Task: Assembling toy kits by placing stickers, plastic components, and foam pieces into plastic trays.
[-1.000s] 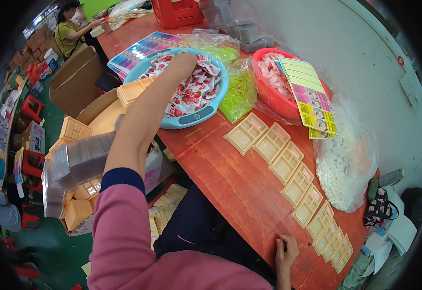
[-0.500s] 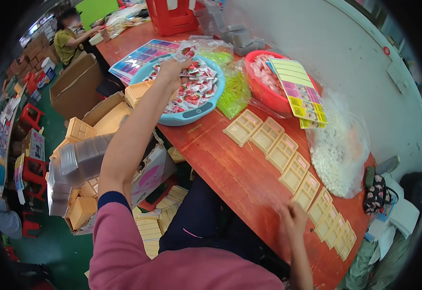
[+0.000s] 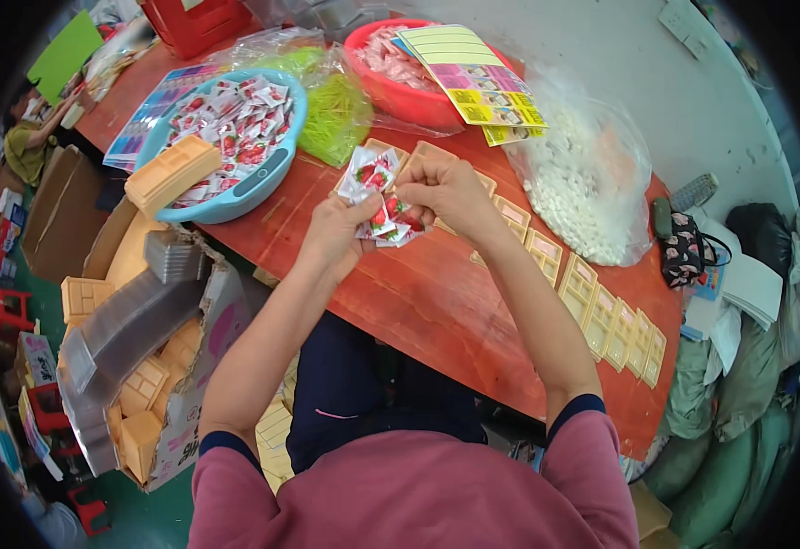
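Observation:
My left hand is closed around several small white sachets with red strawberry prints, held above the table's front part. My right hand meets it from the right, its fingers pinched at the edge of the same sachets. Behind and below my hands, a slanting row of cream compartment trays lies on the red table, partly hidden by my right hand and forearm. To the left stands a blue basin heaped with more of these sachets, a stack of orange trays resting on its rim.
A red basin of pink packets, with printed cards on it, stands at the back. Nearby are a bag of green strips and a bag of white pieces. A carton of trays sits left. Another person is far left.
My left hand has come from the blue basin to above the table, bringing sachets. My right hand has moved up and left to meet it. The view has shifted rightward.

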{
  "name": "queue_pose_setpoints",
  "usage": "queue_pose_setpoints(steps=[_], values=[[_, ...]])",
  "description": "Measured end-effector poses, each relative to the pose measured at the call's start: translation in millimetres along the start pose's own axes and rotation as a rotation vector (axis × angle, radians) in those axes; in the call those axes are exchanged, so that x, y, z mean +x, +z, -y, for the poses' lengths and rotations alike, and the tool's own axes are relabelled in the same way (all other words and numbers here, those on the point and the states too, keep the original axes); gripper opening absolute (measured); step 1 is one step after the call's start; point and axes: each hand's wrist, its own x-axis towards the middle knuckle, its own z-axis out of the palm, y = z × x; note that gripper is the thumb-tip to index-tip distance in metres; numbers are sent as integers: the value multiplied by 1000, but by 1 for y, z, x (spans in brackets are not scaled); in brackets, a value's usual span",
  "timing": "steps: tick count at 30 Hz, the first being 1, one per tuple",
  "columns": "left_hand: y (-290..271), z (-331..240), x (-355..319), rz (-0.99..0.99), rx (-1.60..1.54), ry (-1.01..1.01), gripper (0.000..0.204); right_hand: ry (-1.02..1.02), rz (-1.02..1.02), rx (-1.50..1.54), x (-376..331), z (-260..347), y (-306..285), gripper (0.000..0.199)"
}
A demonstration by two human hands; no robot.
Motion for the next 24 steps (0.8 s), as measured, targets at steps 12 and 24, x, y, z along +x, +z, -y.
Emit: queue_pose_setpoints(steps=[12,24], values=[[-24,29,-9,-134,-229,-106,25,96,-430,664,77,-75,-23,10],[-41,20,-26,-197,-270,-61,27,156,-443,-234,122,-74,-3,10]])
